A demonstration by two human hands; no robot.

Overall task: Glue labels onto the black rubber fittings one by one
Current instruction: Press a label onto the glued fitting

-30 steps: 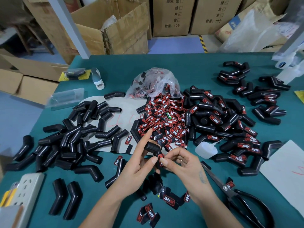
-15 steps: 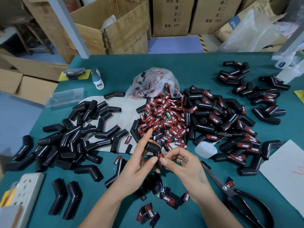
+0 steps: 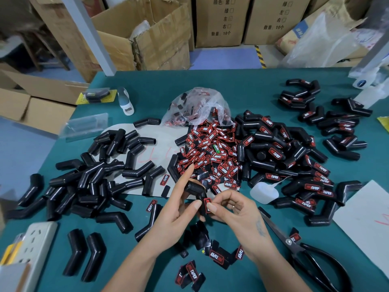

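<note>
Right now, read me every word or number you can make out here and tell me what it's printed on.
"TAPER": red and black labels in the middle pile, and on the finished fittings.
"数量: 10个": cardboard box at the back.
"绿", "左", "右" with tick boxes: same box.
Red scribbles on the white sheet: unreadable.
Label on the held fitting: too small to read.

**A packing workshop, plainly**

Printed cardboard cartons (image 3: pixel 219 20) stack along the back wall, one torn open. A green work table (image 3: pixel 242 87) carries heaps of black rubber fittings (image 3: pixel 101 178), a mound of labels (image 3: pixel 210 148), scissors (image 3: pixel 311 253).
</note>
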